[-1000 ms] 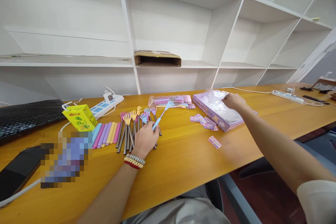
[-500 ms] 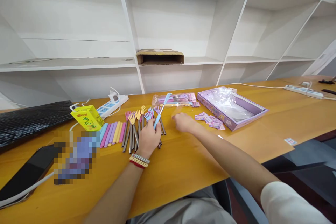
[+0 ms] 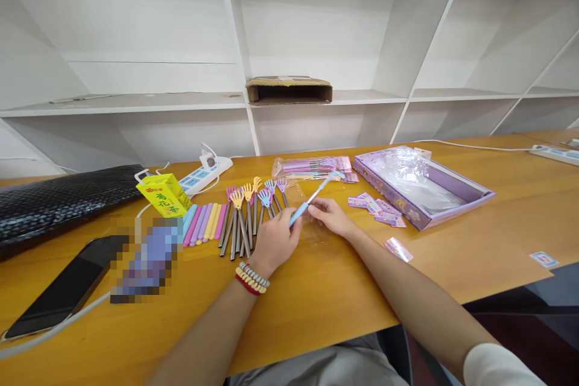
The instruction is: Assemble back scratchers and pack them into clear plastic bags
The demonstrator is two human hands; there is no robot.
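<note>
The rear is filled by a white shelf unit (image 3: 316, 24), below which a wooden worktop (image 3: 325, 295) is spread. At the far left of the worktop, a black bag (image 3: 67, 199) is laid; toward the right, a purple box (image 3: 389, 194) is placed, its inside partly covered by clear film (image 3: 402, 172). A cardboard box (image 3: 289, 91) is set on the shelf edge, its opening faced forward. Wrapped packs (image 3: 312, 167) are laid near the rear edge, between the power strip (image 3: 199, 178) and the purple box. A phone (image 3: 67, 286) is placed in the left foreground. Metal-shafted scratchers (image 3: 235, 232) are piled left of centre, their coloured heads pointed to the rear.

By the left hand (image 3: 277, 238), closed around its handle, a blue scratcher (image 3: 315, 194) is held above the worktop, tilted with its head up and to the right. By the narrowed fingers of the right hand (image 3: 332, 217), just beside the shaft, a clear bag (image 3: 311, 234) is pinched. A yellow box (image 3: 165, 194) is stood tilted beside the power strip. Coloured tubes (image 3: 203, 226) are arranged in a row next to the scratchers. Small labels (image 3: 377, 208) are scattered beside the purple box, and one label (image 3: 398, 249) is set apart near the right forearm.
</note>
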